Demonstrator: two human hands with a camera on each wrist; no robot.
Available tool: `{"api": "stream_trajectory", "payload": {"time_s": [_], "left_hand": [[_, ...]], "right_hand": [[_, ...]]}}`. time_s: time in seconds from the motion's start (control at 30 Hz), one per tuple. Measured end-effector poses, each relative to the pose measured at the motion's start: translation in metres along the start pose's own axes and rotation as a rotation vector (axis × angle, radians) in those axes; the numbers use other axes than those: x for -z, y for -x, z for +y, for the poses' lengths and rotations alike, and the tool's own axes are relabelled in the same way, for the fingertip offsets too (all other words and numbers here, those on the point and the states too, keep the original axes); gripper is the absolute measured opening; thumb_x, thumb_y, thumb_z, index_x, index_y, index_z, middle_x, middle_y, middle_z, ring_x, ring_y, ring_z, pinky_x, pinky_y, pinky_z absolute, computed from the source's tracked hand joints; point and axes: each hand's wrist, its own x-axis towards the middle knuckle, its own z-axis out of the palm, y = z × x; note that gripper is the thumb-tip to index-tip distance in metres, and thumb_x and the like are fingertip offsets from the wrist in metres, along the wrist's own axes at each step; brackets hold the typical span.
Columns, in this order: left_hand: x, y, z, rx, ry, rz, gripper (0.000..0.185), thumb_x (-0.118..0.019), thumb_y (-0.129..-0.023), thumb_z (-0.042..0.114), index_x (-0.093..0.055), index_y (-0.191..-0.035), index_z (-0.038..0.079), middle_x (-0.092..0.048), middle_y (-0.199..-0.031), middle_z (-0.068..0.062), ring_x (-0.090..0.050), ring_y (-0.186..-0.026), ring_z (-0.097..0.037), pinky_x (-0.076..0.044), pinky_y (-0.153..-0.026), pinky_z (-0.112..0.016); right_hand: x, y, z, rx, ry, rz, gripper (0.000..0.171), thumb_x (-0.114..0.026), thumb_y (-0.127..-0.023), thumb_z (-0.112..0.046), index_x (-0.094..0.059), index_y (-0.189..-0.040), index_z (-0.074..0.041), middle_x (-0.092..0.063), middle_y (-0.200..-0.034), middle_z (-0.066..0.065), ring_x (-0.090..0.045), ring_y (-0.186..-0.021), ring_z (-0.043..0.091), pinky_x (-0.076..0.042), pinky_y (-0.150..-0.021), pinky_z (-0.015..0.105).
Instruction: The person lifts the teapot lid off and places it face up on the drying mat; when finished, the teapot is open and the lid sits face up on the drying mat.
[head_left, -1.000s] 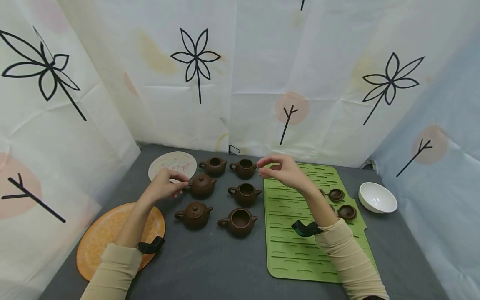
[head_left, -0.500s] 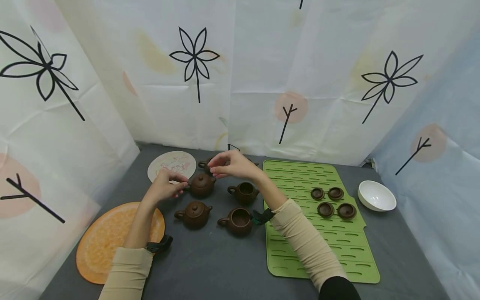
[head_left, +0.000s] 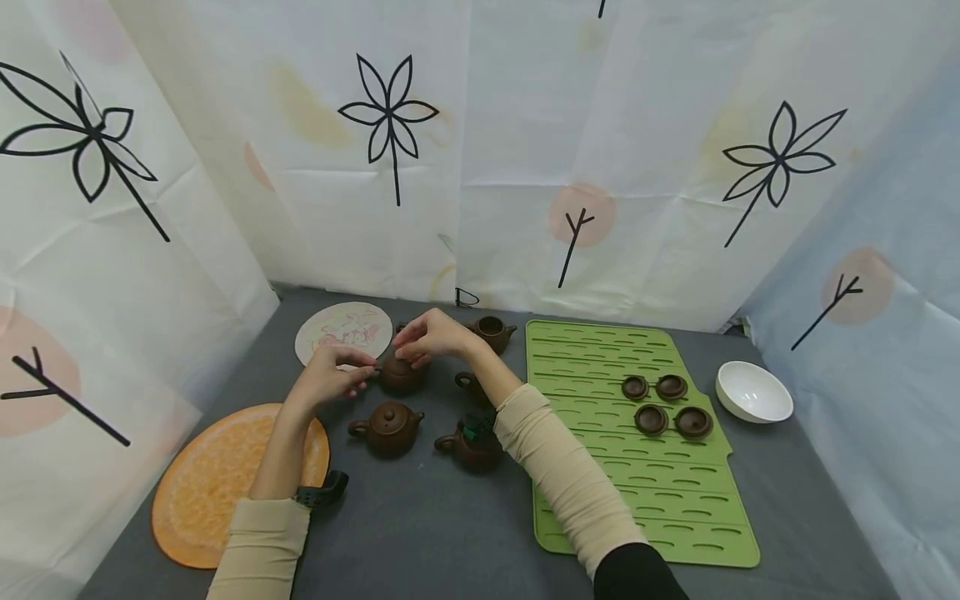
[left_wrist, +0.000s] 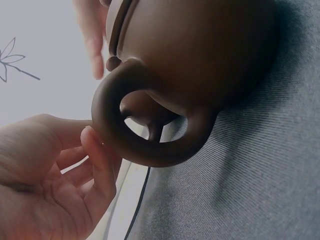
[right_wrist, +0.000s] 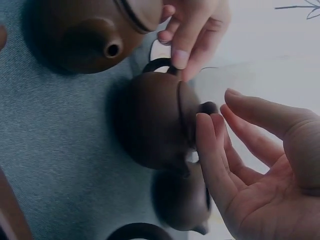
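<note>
A brown clay teapot (head_left: 401,381) with its lid on stands on the dark tabletop, left of centre. My left hand (head_left: 330,379) pinches its ring-shaped handle (left_wrist: 107,112) between thumb and fingers. Over the top, my right hand (head_left: 431,336) has come down at the lid; in the right wrist view its fingertips (right_wrist: 204,125) are right at the lid's knob (right_wrist: 208,107), the thumb a little apart from it. Nearer to me stands another lidded teapot (head_left: 388,429). Lidless teapots (head_left: 491,332) stand to the right and behind, some partly hidden by my right arm.
On the right lies a green ridged mat (head_left: 585,354) bearing several small brown lids (head_left: 693,423). Beyond it is a white bowl (head_left: 753,392). An orange round placemat (head_left: 198,500) lies at left, a pale patterned disc (head_left: 345,323) behind. Fabric walls (head_left: 510,158) enclose the table.
My right hand has swept left from beside the rear right teapot to the lid of the one my left hand grips, and has lowered. The left hand keeps its grip on the handle.
</note>
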Motion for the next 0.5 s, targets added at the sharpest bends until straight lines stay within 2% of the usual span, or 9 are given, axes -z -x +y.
{"api": "stream_trajectory", "payload": {"time_s": [0.13, 0.3, 0.5], "left_hand": [[-0.001, 0.0, -0.001, 0.013, 0.009, 0.004, 0.028, -0.074, -0.103, 0.013, -0.076, -0.126, -0.005, -0.078, -0.101, -0.023, -0.069, -0.071, -0.01, -0.059, -0.06, -0.022], [-0.001, 0.001, -0.003, 0.017, 0.014, 0.003, 0.029, -0.074, -0.104, 0.013, -0.075, -0.126, -0.006, -0.078, -0.101, -0.022, -0.068, -0.072, -0.01, -0.059, -0.059, -0.023], [-0.001, 0.002, -0.002, 0.013, 0.021, 0.003, 0.029, -0.072, -0.104, 0.012, -0.075, -0.127, -0.006, -0.078, -0.099, -0.021, -0.068, -0.072, -0.011, -0.059, -0.059, -0.023]], "right_hand": [[-0.003, -0.001, 0.006, -0.03, 0.004, 0.014, 0.028, -0.077, -0.1, -0.004, -0.076, -0.126, 0.006, -0.079, -0.114, 0.019, -0.078, -0.093, 0.024, -0.065, -0.099, 0.052], [-0.004, -0.001, 0.012, -0.035, -0.016, 0.024, 0.026, -0.078, -0.099, -0.004, -0.078, -0.124, 0.004, -0.074, -0.097, 0.004, -0.072, -0.084, 0.013, -0.064, -0.1, 0.054], [-0.002, -0.001, 0.015, -0.011, -0.034, 0.021, 0.024, -0.078, -0.101, -0.007, -0.078, -0.123, 0.002, -0.072, -0.094, 0.0, -0.072, -0.083, 0.012, -0.064, -0.1, 0.054]]}}
